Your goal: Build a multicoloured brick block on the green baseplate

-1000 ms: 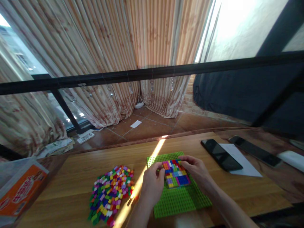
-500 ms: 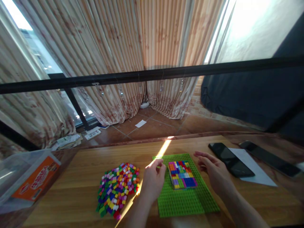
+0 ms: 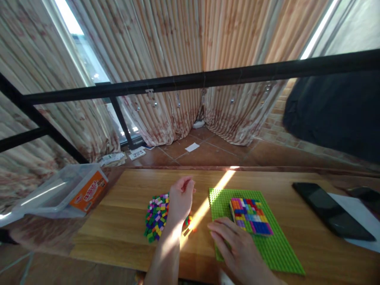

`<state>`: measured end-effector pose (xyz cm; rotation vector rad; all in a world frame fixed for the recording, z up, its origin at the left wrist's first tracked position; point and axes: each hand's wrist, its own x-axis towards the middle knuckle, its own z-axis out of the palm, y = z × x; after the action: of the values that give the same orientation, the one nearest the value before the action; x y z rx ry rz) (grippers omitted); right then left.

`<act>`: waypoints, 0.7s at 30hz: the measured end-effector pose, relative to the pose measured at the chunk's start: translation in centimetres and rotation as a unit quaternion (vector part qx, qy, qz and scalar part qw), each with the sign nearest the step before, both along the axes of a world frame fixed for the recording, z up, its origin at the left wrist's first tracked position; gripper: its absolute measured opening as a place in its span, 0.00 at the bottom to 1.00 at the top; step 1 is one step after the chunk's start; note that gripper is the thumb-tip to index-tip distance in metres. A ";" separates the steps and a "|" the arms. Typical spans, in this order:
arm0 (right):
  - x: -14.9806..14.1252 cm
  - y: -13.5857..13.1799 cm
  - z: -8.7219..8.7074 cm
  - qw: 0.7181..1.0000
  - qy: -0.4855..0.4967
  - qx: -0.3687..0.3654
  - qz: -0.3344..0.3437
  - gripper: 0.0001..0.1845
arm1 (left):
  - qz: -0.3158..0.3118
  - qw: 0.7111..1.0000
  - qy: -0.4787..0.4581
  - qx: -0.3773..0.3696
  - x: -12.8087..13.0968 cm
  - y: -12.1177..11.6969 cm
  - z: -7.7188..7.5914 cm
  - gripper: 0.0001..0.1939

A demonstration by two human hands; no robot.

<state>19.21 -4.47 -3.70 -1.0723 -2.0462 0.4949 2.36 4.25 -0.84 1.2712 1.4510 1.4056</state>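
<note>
My left hand [image 3: 181, 198] is raised at the right side of a pile of small coloured bricks [image 3: 156, 215], hiding part of it. Its fingers are curled in, and whatever they may hold is hidden. My right hand [image 3: 234, 243] reaches leftward over the near left part of a green studded baseplate [image 3: 280, 249]. Its fingers are stretched out and slightly bent, with no brick visible in them. Beyond it, a block of multicoloured bricks [image 3: 251, 215] sits on the baseplate, built into a flat rectangular patchwork.
A clear plastic box [image 3: 56, 194] with an orange label stands left of the wooden table [image 3: 118, 233]. A black phone [image 3: 329, 209] lies at the right, partly over white paper [image 3: 360, 219]. A dark rail [image 3: 184, 82] and curtains are beyond the table.
The view has swung left. My left hand has moved from the baseplate's left edge to the brick pile. My right hand has crossed from right of the brick block to its near left.
</note>
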 end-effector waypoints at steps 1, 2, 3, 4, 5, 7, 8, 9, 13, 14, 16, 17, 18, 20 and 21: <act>-0.7 -0.1 -0.4 1.000 -0.017 -0.014 0.007 0.13 | 0.003 1.000 -0.006 0.003 -0.1 0.0 0.0 0.14; -1.3 0.0 -0.7 0.999 -0.031 -0.031 0.007 0.13 | 0.003 1.000 -0.010 0.005 -0.1 0.0 -0.1 0.14; -1.7 0.0 -0.9 0.998 -0.043 -0.050 0.002 0.12 | 0.000 1.000 -0.012 0.006 -0.1 0.0 -0.1 0.14; -2.1 0.2 -1.1 0.996 -0.052 -0.065 -0.002 0.12 | -0.003 1.000 -0.011 0.007 -0.1 -0.1 -0.2 0.14; -2.4 0.3 -1.2 0.995 -0.060 -0.077 -0.007 0.11 | -0.006 1.000 -0.009 0.007 0.0 -0.1 -0.2 0.13; -3.0 0.5 -1.2 0.993 -0.074 -0.088 -0.013 0.10 | -0.009 1.000 -0.006 0.000 0.1 -0.2 -0.2 0.13; -3.3 0.6 -1.2 0.993 -0.081 -0.089 -0.015 0.09 | -0.008 1.000 -0.004 -0.003 0.1 -0.3 -0.2 0.13; -3.5 0.6 -1.2 0.992 -0.088 -0.087 -0.017 0.09 | -0.007 1.000 -0.003 -0.007 0.1 -0.3 -0.2 0.13; -4.5 0.6 -1.5 0.990 -0.119 -0.076 -0.025 0.08 | -0.007 1.000 0.009 -0.004 -0.1 -0.4 -0.2 0.13; -4.6 0.5 -1.6 0.990 -0.121 -0.071 -0.026 0.08 | -0.008 1.000 0.010 -0.003 -0.1 -0.4 -0.2 0.13; -4.7 0.5 -1.9 0.991 -0.114 -0.063 -0.027 0.09 | -0.011 1.000 0.012 -0.003 -0.3 -0.4 -0.3 0.13; -4.6 0.5 -1.9 0.992 -0.107 -0.061 -0.027 0.10 | -0.013 1.000 0.012 -0.004 -0.3 -0.4 -0.3 0.13; -4.5 0.4 -1.9 0.993 -0.096 -0.063 -0.026 0.10 | -0.015 1.000 0.013 -0.005 -0.4 -0.4 -0.3 0.13; -4.2 0.4 -1.4 0.995 -0.064 -0.072 -0.017 0.10 | -0.016 1.000 0.016 -0.008 -0.4 -0.4 -0.3 0.14; -4.0 0.4 -1.0 0.996 -0.041 -0.077 -0.013 0.10 | -0.017 1.000 0.019 -0.010 -0.3 -0.4 -0.3 0.14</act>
<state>15.21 -4.04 -4.72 -1.2269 -2.0907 0.6123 2.02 3.88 -1.13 1.3102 1.4578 1.3479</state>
